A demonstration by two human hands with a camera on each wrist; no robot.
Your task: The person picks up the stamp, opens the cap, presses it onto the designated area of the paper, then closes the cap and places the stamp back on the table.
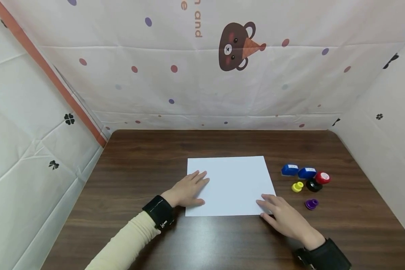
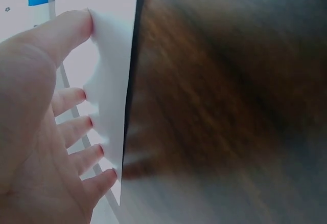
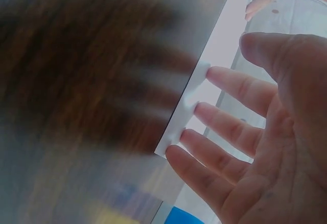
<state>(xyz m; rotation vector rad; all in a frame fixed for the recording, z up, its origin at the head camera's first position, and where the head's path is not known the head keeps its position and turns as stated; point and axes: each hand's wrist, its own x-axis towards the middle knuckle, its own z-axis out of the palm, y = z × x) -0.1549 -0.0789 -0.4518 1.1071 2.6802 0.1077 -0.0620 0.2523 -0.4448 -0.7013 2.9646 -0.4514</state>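
Observation:
A blank white sheet of paper (image 1: pixel 233 183) lies flat on the brown wooden table. At its left edge my left hand (image 1: pixel 188 189) rests with fingers spread, fingertips on the sheet. My right hand (image 1: pixel 285 218) touches the near right corner with extended fingertips. The left wrist view shows the left fingertips and thumb (image 2: pixel 71 32) against the paper (image 2: pixel 110 55). From the right wrist, the fingers (image 3: pixel 230 124) reach onto the paper's edge strip (image 3: pixel 191 93). Nothing is gripped by either hand.
Right of the paper stand two blue blocks with white labels (image 1: pixel 290 169), a red round-topped piece (image 1: pixel 323 178), a black round piece (image 1: pixel 313 185), and small yellow (image 1: pixel 297 187) and purple (image 1: pixel 312 204) knobbed pieces. Patterned white cloth (image 1: pixel 195 82) walls the table's back and sides.

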